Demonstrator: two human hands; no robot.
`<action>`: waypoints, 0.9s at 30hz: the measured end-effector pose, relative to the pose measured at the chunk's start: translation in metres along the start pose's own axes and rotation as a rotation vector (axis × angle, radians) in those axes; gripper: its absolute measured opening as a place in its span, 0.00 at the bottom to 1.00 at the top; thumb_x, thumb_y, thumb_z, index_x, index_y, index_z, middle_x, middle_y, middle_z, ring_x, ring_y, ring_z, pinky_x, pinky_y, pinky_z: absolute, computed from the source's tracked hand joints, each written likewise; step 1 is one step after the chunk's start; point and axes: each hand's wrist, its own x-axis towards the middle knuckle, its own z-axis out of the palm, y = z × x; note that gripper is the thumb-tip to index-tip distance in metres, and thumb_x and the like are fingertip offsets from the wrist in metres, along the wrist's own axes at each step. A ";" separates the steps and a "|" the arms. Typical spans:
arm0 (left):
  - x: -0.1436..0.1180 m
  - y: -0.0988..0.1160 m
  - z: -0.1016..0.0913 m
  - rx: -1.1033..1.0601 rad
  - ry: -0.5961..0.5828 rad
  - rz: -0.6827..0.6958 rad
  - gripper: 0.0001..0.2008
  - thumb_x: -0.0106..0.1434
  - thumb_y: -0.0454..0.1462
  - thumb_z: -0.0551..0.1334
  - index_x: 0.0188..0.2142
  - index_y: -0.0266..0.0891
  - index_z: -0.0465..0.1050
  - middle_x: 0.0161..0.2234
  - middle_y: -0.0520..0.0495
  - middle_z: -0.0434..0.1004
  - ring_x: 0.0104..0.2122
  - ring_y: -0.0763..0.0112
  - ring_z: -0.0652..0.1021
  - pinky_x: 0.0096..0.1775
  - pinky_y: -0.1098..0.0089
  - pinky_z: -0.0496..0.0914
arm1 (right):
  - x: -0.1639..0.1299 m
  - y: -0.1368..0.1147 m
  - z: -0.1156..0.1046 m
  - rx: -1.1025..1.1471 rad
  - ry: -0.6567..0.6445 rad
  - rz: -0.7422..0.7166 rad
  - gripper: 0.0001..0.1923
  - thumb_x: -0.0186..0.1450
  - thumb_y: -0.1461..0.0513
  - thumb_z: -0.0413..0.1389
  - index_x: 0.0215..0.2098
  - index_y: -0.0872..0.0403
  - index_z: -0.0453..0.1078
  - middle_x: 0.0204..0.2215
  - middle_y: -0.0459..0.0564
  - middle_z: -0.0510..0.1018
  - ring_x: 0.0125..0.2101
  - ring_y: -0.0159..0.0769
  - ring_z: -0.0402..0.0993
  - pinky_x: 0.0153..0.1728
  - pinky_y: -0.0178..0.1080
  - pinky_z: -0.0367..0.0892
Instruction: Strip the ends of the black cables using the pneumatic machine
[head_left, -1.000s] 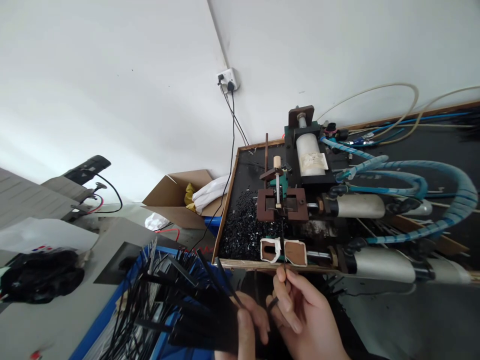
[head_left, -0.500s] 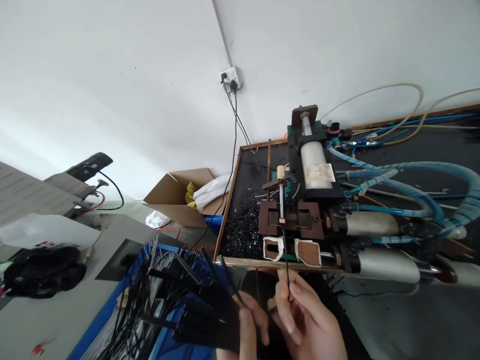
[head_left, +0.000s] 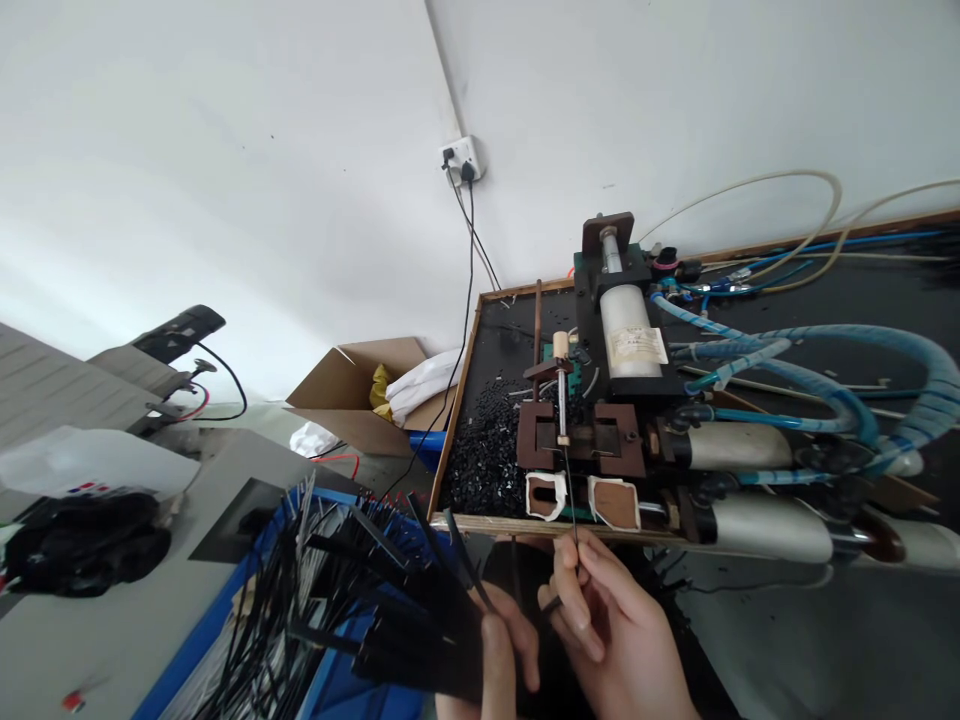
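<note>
Right hand [head_left: 611, 625] pinches 1 thin black strip [head_left: 570, 490] — tip poking at 12 o'clock into the brown jig [head_left: 581, 440]. Left hand [head_left: 499, 650] clenches the black strip bundle [head_left: 352, 600] fanning toward 9 o'clock.

An open cardboard box [head_left: 358, 392] holding white and yellow bags sits on the floor against the white wall. Above it, a wall socket [head_left: 459, 158] has black cables plugged in. A black bundle [head_left: 79, 540] lies far left.
</note>
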 end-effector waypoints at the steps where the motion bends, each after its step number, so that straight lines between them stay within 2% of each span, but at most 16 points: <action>1: 0.000 0.000 0.000 0.002 0.005 0.000 0.15 0.58 0.48 0.79 0.29 0.44 0.79 0.20 0.53 0.74 0.14 0.73 0.70 0.19 0.70 0.62 | 0.001 0.000 -0.001 0.018 0.001 0.014 0.14 0.64 0.54 0.70 0.32 0.54 0.74 0.13 0.36 0.64 0.14 0.24 0.41 0.18 0.32 0.43; 10: 0.002 -0.007 -0.001 0.007 0.047 -0.001 0.19 0.57 0.52 0.78 0.29 0.43 0.77 0.20 0.53 0.73 0.13 0.75 0.68 0.18 0.72 0.60 | 0.003 0.003 -0.005 0.093 0.001 0.045 0.14 0.64 0.55 0.71 0.33 0.54 0.75 0.12 0.35 0.64 0.14 0.24 0.38 0.17 0.31 0.41; 16: -0.002 -0.007 0.000 0.006 0.060 0.009 0.15 0.61 0.48 0.77 0.31 0.43 0.78 0.23 0.53 0.74 0.15 0.75 0.70 0.20 0.72 0.63 | 0.004 0.003 -0.004 0.112 -0.003 0.049 0.12 0.64 0.56 0.70 0.32 0.54 0.76 0.12 0.37 0.67 0.14 0.23 0.40 0.17 0.32 0.42; 23: -0.004 -0.005 0.000 -0.002 0.030 0.018 0.10 0.65 0.44 0.75 0.34 0.44 0.79 0.24 0.52 0.77 0.16 0.73 0.72 0.21 0.71 0.65 | 0.003 0.001 -0.002 0.104 0.006 0.064 0.13 0.62 0.56 0.72 0.32 0.54 0.76 0.12 0.36 0.64 0.14 0.23 0.38 0.18 0.31 0.43; 27: -0.002 -0.004 0.000 -0.014 0.008 0.020 0.12 0.66 0.46 0.74 0.32 0.43 0.80 0.23 0.52 0.77 0.16 0.73 0.70 0.20 0.71 0.64 | 0.003 0.001 -0.001 0.087 0.020 0.069 0.14 0.61 0.56 0.73 0.31 0.55 0.75 0.12 0.35 0.63 0.15 0.23 0.38 0.17 0.31 0.44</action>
